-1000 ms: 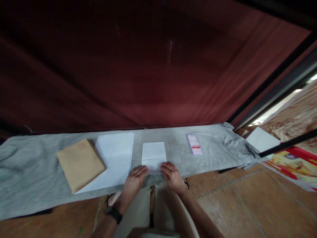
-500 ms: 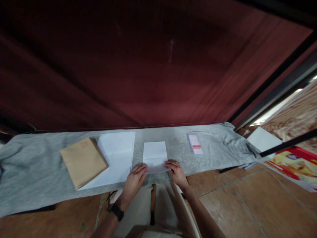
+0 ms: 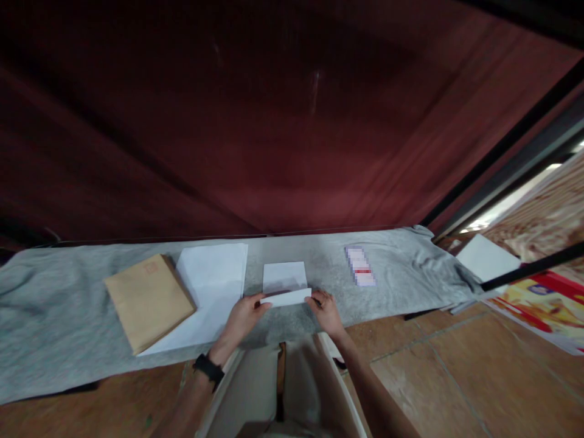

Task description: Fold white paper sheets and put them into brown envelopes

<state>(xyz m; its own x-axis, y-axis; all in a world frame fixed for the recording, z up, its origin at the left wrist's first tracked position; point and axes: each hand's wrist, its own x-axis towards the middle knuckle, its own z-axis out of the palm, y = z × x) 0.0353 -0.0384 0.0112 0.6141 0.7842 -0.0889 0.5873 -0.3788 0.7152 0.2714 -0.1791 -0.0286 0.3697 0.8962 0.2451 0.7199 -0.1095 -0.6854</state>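
A white sheet of paper (image 3: 283, 274) lies before me on the grey cloth, its near edge lifted and bent over into a narrow flap. My left hand (image 3: 249, 311) pinches the left end of that flap between thumb and fingers. At the opposite end, my right hand (image 3: 325, 309) grips the flap in the same way. Left of my hands is a stack of white paper (image 3: 212, 274), partly covered by brown envelopes (image 3: 150, 298) with a small reddish stamp mark. To the right lies a blurred, pale slip (image 3: 359, 266) with a red band.
The grey cloth (image 3: 401, 274) covers a long, narrow surface against a dark red sheet wall (image 3: 274, 152). Off its right end are a white board-like thing (image 3: 487, 260), a red and yellow printed package (image 3: 542, 304) and a dark bar. Brown tiles (image 3: 433, 371) form the floor.
The near edge of the sheet has risen and folded away from me, and both hands moved slightly up with it. It previously lay nearly flat under my fingers.
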